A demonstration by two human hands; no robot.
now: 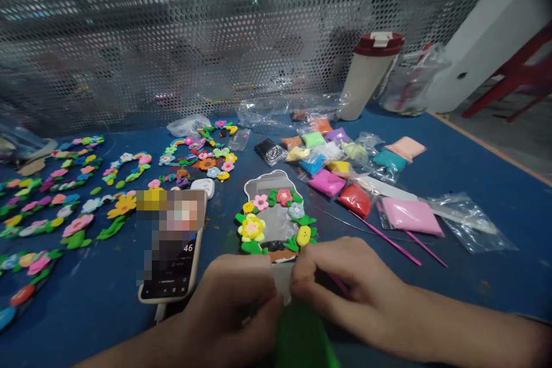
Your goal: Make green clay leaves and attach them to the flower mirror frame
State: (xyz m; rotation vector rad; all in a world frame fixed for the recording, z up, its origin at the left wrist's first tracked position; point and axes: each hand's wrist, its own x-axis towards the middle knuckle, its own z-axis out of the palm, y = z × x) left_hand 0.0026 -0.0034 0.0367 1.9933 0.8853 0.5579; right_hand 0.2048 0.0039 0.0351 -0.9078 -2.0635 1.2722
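Observation:
Both my hands close on the clear top of a plastic packet of green clay (304,336) at the bottom centre. My left hand (239,293) pinches it from the left, its fingers curled. From the right, my right hand (349,290) grips the same top edge between thumb and forefinger. A bit of something thin and pink shows beneath my right hand; its kind is unclear. Just beyond my hands lies a small frame (249,188) with a grey shiny middle, ringed with clay flowers and leaves. A yellow clay flower (251,229) sits on its left side.
Left, a phone (170,276) lies by several flower-decorated clay rings (125,169). Right are packets of coloured clay (326,182), thin pink sticks (388,238) and a plastic bag (470,221). A tumbler (362,80) stands before a perforated metal panel (194,29).

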